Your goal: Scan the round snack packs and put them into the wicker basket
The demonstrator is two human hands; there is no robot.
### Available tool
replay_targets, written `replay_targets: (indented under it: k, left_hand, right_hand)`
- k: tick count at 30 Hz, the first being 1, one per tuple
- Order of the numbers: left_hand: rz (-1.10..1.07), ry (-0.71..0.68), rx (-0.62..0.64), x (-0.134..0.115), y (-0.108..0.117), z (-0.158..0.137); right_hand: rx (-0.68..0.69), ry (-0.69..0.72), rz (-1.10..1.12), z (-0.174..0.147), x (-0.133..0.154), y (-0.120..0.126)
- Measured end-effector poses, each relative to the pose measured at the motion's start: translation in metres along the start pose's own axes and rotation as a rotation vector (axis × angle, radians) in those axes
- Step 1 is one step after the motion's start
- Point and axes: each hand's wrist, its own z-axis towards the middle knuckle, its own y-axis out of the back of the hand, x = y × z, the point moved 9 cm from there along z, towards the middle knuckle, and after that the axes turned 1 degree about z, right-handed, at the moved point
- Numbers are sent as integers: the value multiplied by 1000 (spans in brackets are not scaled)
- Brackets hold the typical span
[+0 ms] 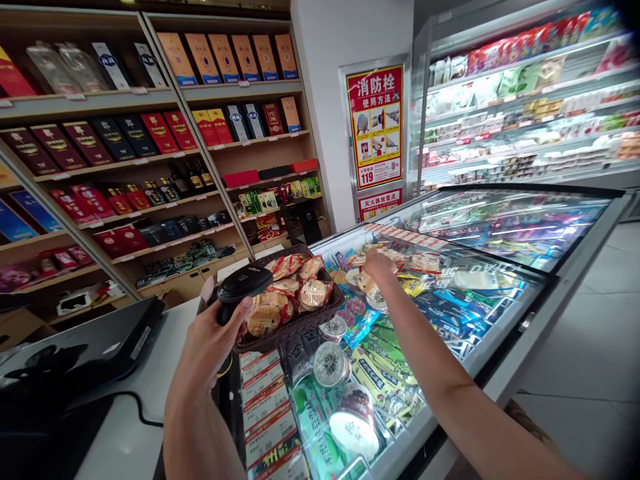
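My left hand (pixel 220 330) is closed around a black handheld barcode scanner (pixel 245 283), beside the rim of a dark brown woven basket (pixel 295 333). Several clear-wrapped round baked snacks (pixel 315 293) fill that basket, which rests at the freezer's left edge. My right arm stretches over the open chest freezer, and my right hand (pixel 379 264) is down among wrapped packs (pixel 425 262). Its fingers are curled and mostly turned away, so what they hold, if anything, is hidden. White-lidded tubs (pixel 331 364) and green ice-pop packs (pixel 380 373) lie nearer me.
A sliding glass lid (pixel 500 220) covers the freezer's far part. Price labels (pixel 263 407) line its left side. To the left is a white counter (pixel 135 433) with a black device (pixel 100 353) and a cable. Shelves of boxed goods (pixel 110 140) and a lit refrigerated display (pixel 525 107) stand behind.
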Motion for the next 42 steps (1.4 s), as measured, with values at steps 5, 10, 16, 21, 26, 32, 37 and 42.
replay_targets:
  k: [5,10,16,21,26,32,37,42]
  left_hand:
    - [-4,31,-1,-5,0,-4]
    - [35,-22,16,-19,-7,-7]
    - [11,-6,76,-23,-15,-8]
    - [12,-33,104,-22,-17,-8]
    - [-42,-115,262,-32,-33,-15]
    - [-31,-104,171,-44,-34,-17]
    - [-43,-109,127,-47,-35,-16]
    - [9,-112,136,-44,-36,-12]
  right_hand:
    - [113,84,-125,-17,49,-29]
    - [359,266,-224,-52,99,-80]
    - [388,350,-136,-68,122,-80]
    - [253,241,217,-52,119,-48]
    - [94,119,382,-34,97,-13]
    - [55,76,404,-33,91,8]
    - [71,86,422,-37,98,9]
    - [92,74,271,-33,94,5]
